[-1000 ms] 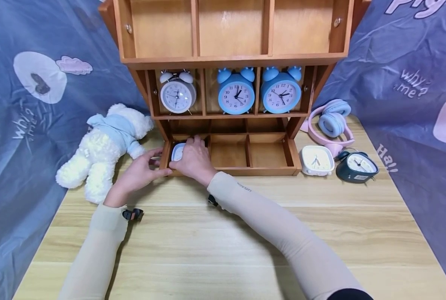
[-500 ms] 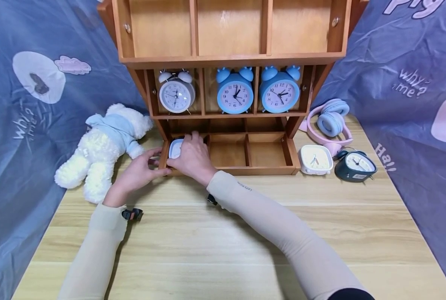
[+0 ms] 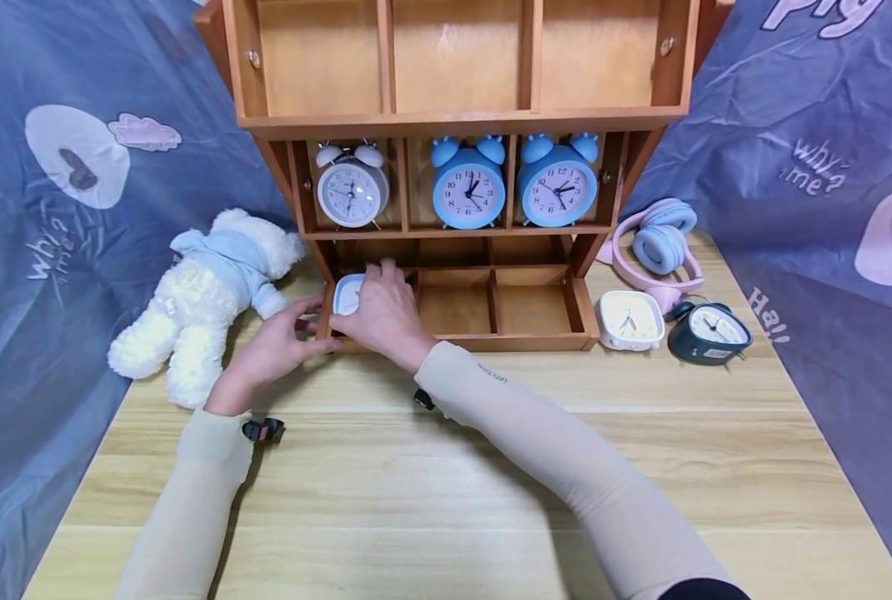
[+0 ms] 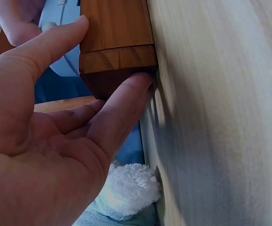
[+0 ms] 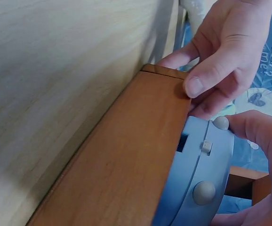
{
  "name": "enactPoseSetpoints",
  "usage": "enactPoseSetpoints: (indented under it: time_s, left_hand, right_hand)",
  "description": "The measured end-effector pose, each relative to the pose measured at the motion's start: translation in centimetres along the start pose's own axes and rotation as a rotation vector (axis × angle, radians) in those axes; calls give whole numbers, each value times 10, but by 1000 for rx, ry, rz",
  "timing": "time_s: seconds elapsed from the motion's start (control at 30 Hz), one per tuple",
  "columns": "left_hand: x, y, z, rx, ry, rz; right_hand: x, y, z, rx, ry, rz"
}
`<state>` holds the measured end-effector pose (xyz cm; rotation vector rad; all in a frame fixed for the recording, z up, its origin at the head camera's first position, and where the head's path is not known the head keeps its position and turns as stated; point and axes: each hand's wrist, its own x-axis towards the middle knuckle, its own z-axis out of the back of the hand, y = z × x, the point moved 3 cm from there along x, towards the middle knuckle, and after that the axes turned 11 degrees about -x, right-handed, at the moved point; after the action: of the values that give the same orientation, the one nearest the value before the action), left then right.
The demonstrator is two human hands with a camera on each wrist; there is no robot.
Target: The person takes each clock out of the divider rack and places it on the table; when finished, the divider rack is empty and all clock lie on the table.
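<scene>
My right hand (image 3: pixel 388 308) holds a light-blue square alarm clock (image 5: pixel 192 165) in the lower left compartment of the wooden shelf (image 3: pixel 457 342). Its thumb is by one of the clock's round feet in the right wrist view; much of the dial is behind the hand in the head view. My left hand (image 4: pixel 46 122) grips the shelf's front left corner, thumb on the front board and fingers against the end. Above, in the middle row, stand a white twin-bell clock (image 3: pixel 353 193) and two blue ones, the central clock (image 3: pixel 468 193) and the right-hand clock (image 3: pixel 558 193).
A white plush bear (image 3: pixel 209 292) in a blue top lies left of the shelf. On the right are a white square clock (image 3: pixel 631 321), a dark green clock (image 3: pixel 711 333) and pink-and-blue headphones (image 3: pixel 659 250). The wooden table (image 3: pixel 416 500) stretches in front.
The light-blue clock has shifted slightly left and back in its compartment with my right hand, and more of its face shows. My left hand has stayed at the shelf corner.
</scene>
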<state>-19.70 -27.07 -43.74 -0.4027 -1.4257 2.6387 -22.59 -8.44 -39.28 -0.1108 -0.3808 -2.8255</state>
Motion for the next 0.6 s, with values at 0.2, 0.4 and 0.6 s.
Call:
enactPoseSetpoints:
  time_s: [0.2,0.4,0.6]
  left_hand:
    - [-1,0,-1,-14,9,10]
    - [-2,-3,1,-15,-2,-7]
    - [-1,-3,1,-5,1,-30]
  right_hand:
    - [-5,-2,3,43,-11,16]
    - [-9,-3,9,83,-6,27]
    - [-18,0,12,109,30,54]
